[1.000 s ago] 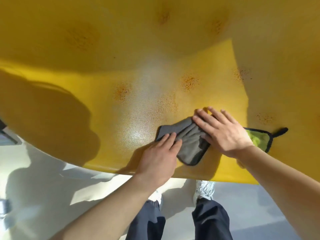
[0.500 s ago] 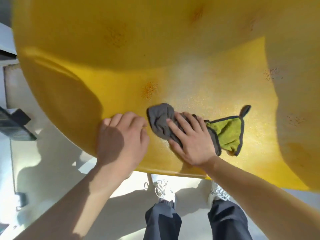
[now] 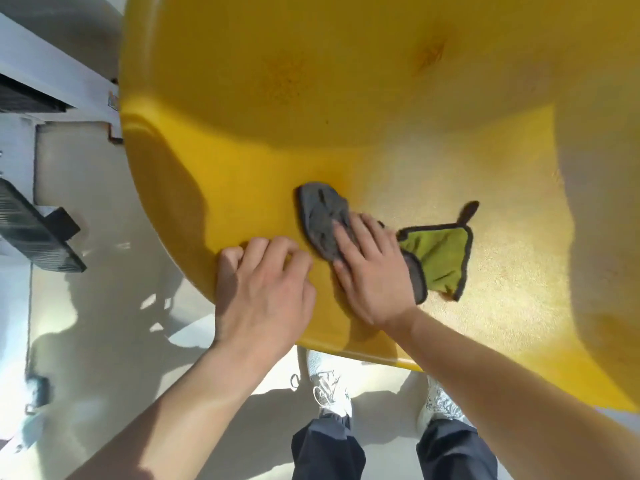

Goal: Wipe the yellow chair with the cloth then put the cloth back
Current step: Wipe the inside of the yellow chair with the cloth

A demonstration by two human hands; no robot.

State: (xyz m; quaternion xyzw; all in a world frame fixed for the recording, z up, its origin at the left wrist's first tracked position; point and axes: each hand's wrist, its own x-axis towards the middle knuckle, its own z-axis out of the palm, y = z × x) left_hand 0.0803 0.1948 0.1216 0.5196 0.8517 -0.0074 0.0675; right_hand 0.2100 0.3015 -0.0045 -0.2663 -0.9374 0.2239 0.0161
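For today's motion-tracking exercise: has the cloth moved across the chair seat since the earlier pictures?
Yes. The cloth has slid toward the yellow chair's left edge, judged against the orange stains on the seat, pushed by the right hand.

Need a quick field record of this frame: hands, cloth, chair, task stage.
left hand: flat on the seat's front edge, holding nothing
right hand: pressing the cloth, fingers spread
cloth: grey side bunched, green side folded out, loop tab showing
yellow chair: seat sunlit, orange speckled patches on backrest
task stage: wiping, cloth not yet put back
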